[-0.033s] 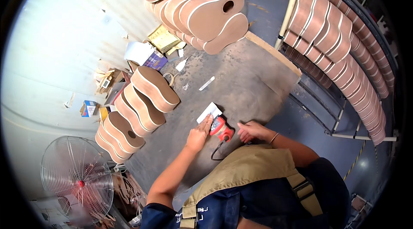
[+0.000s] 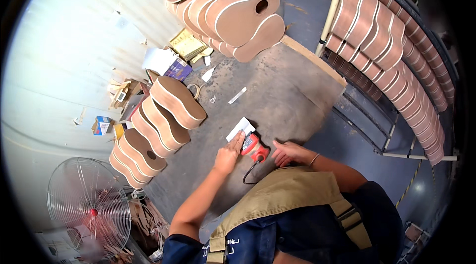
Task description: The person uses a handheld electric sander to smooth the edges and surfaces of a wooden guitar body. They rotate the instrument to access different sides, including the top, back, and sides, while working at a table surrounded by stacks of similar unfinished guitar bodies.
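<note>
A red and grey electric sander (image 2: 257, 151) lies on the dark tabletop in front of me, its black cord looping toward my apron. At its far end is a white sheet (image 2: 240, 129), probably sandpaper. My left hand (image 2: 228, 156) is closed at the near edge of this sheet, fingers pressed together and touching it, right beside the sander. Whether the thumb grips from below is hidden. To the right of the sander, my right hand (image 2: 292, 154) is apart from it, thumb out and fingers loosely bent, with nothing visible in it.
Guitar bodies (image 2: 168, 115) stand along the table's left side, and more guitar bodies (image 2: 243, 13) are stacked at the back. A rack (image 2: 391, 157) on the right holds many others. A wire fan (image 2: 94, 209) stands lower left. Beyond the sheet lies a pale strip (image 2: 237, 95).
My hands, the sander and the white sheet keep their places. The view has shifted very slightly.
</note>
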A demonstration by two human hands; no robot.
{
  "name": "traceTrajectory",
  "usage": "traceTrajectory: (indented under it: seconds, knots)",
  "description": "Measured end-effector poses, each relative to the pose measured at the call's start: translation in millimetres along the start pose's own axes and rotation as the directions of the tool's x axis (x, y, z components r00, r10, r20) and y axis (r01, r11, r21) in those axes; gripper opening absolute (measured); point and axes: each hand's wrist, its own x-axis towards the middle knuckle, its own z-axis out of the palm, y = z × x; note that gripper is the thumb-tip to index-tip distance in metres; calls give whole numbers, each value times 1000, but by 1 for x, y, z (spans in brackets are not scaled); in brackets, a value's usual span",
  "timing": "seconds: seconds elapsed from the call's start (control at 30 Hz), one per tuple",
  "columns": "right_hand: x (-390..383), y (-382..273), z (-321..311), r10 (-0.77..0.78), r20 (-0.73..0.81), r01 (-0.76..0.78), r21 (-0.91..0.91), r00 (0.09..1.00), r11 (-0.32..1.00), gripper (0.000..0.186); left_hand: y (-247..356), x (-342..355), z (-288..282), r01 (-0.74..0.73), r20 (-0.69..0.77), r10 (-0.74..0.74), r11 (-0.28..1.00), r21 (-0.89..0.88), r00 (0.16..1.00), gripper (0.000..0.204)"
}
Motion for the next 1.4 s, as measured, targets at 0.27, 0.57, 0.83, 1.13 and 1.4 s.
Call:
traceTrajectory:
  seconds: [0.27, 0.57, 0.83, 1.13, 1.4]
  knots:
    - [47, 11, 75, -83, 207, -113, 780, 975, 616, 76, 19, 4, -45, -4, -46, -12, 938, -346, 999, 92]
    - [-22, -22, 101, -953, -163, 600, -746, 256, 289, 90, -10, 8, -40, 368, 488, -305, -373, -852, 818, 82]
    - [-57, -26, 81, -853, 88, 536, -810, 515, 240, 81, 6, -3, 6, 409, 367, -508, -31, -912, 779, 27]
    - [-16, -127, 88, -782, 594, 584, -708, 189, -397, 43, 47, -11, 11, 451, -29, -613, 613, -649, 790, 26]
    - [22, -138, 55, -580, 730, 768, -586, 362, -259, 28, 52, -30, 8, 364, 52, -763, 246, -899, 644, 22]
